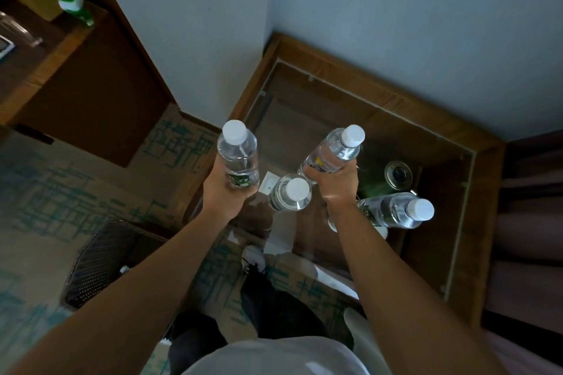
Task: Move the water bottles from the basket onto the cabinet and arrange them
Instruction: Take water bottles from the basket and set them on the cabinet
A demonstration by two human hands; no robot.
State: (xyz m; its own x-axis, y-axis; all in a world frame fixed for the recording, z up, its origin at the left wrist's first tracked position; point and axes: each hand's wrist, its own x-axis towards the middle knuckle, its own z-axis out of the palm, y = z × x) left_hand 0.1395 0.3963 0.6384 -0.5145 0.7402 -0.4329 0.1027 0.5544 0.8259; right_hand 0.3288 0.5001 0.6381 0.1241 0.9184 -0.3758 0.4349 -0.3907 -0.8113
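Note:
My left hand [224,190] grips a clear water bottle [238,154] with a white cap, held upright over the cabinet's left edge. My right hand [333,184] grips a second water bottle [333,151], tilted to the right above the cabinet. Two more white-capped bottles stand on the glass-topped wooden cabinet [350,79]: one [291,193] between my hands, another [396,210] to the right of my right wrist. The dark woven basket [100,259] sits on the floor at lower left; something small and pale shows inside it.
A round metal object [398,175] lies on the cabinet behind the right bottle. A wooden desk [70,49] with a green-and-white bottle [74,4] stands at upper left. Walls close the cabinet's far sides; a dark curtain [533,222] hangs at right. Patterned carpet [45,192] covers the floor.

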